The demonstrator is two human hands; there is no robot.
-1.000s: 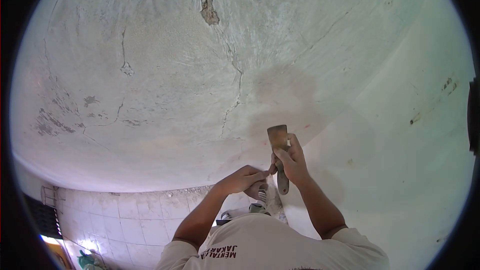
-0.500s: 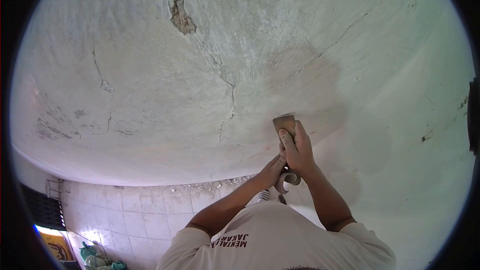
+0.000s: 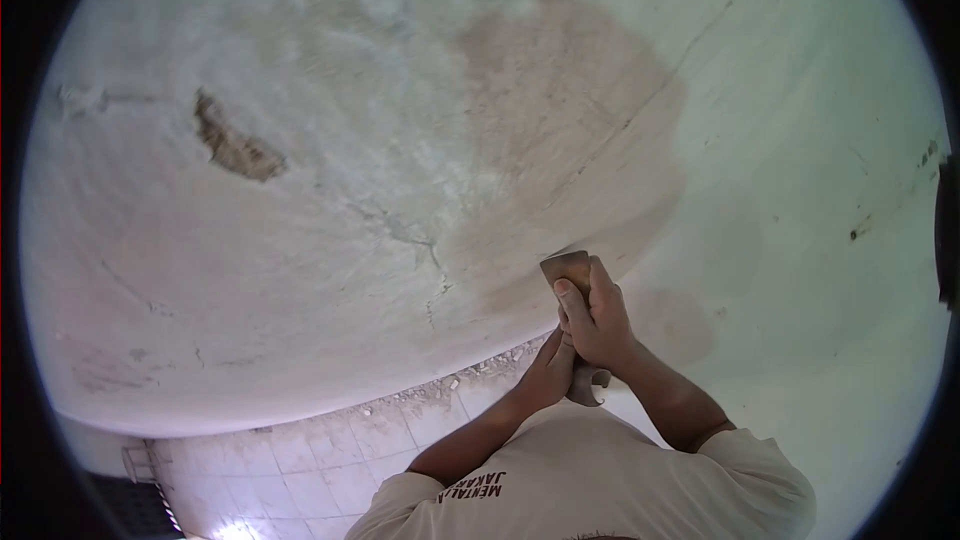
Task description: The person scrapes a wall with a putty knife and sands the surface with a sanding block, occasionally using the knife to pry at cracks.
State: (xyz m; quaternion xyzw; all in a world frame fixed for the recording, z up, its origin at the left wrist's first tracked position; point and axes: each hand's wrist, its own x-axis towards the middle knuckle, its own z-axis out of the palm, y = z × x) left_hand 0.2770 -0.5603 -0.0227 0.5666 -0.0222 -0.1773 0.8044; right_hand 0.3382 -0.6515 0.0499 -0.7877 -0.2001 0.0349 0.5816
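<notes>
Grip: my right hand (image 3: 597, 318) is closed tight around the scraper (image 3: 566, 267), with the forefinger laid up the back of the blade. My left hand (image 3: 550, 372) is clenched on the lower handle, directly beneath the right and touching it.

Position: the blade edge meets the wall (image 3: 330, 330) at the lower rim of a brownish scraped patch (image 3: 570, 110). The view does not show whether the blade lies flat or tilted.

Surroundings: a gouge in the plaster (image 3: 235, 150) sits well to the left. A thin crack (image 3: 415, 245) runs between it and the blade. Rubble (image 3: 470, 377) lies along the wall's foot on the tiled floor (image 3: 300, 450).

Assessment: in my judgement the stroke goes best with the blade at a shallow angle. The forefinger should supply the pressure and the left hand steady the handle. Short overlapping passes from the patch's rim should lift the coating cleanly. A steep angle would risk digging into the plaster, particularly near the crack.
</notes>
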